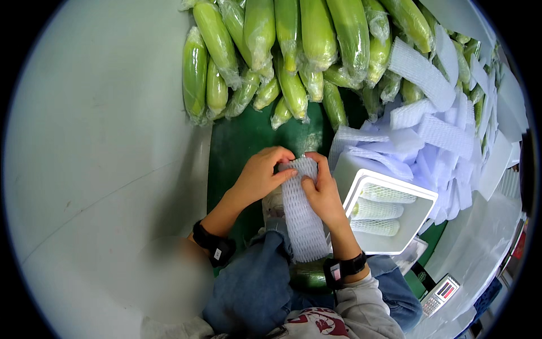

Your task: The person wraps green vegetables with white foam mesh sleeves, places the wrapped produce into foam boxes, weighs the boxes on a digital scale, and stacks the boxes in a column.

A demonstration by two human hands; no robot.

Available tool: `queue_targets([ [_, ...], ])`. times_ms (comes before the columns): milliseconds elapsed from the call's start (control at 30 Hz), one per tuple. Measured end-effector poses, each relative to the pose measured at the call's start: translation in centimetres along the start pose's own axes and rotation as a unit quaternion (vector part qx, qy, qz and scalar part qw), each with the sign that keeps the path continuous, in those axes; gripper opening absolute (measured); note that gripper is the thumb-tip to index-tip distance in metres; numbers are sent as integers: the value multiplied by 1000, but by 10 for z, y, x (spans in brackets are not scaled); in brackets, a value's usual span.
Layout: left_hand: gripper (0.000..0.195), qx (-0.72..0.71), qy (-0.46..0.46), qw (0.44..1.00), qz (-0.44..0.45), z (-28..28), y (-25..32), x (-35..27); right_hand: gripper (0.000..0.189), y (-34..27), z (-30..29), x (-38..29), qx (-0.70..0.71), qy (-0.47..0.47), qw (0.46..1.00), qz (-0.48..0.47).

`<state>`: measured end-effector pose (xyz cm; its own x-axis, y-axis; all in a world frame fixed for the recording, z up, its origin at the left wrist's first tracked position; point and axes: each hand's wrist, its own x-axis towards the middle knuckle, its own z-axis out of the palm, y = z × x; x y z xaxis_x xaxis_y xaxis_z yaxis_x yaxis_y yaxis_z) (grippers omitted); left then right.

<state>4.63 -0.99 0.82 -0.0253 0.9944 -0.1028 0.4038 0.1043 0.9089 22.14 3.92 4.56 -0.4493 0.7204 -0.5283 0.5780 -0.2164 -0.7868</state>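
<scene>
A white foam net sleeve (302, 216) hangs lengthwise over my lap. My left hand (263, 173) pinches its far end from the left, thumb and fingers at the rim. On the other side of that end, my right hand (322, 190) grips the sleeve with thumb and forefinger. Whether anything is inside the sleeve cannot be told. Below its near end lies a shiny green thing (311, 277), partly hidden by the sleeve. To the right, a white foam box (417, 233) holds three ears of corn (377, 211) in net sleeves.
Plastic-wrapped ears of corn (290, 91) are piled ahead on a green surface (228, 148). Loose foam net sleeves (444, 135) heap up behind and right of the box. A white wall-like surface (106, 127) runs along the left. A device with a screen and keypad (440, 295) sits lower right.
</scene>
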Motion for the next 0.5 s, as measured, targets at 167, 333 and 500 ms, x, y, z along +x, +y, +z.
queue_targets([
  [167,16,-153,23,987,-33,7,1,-6,33,48,19,10,230,-95,968,-27],
  [333,24,-415,-150,884,-152,6,-29,-16,8,52,20,20,549,-15,831,90],
  [500,34,-467,-31,871,-152,-3,-71,25,22,82,15,52,263,-31,963,-53],
])
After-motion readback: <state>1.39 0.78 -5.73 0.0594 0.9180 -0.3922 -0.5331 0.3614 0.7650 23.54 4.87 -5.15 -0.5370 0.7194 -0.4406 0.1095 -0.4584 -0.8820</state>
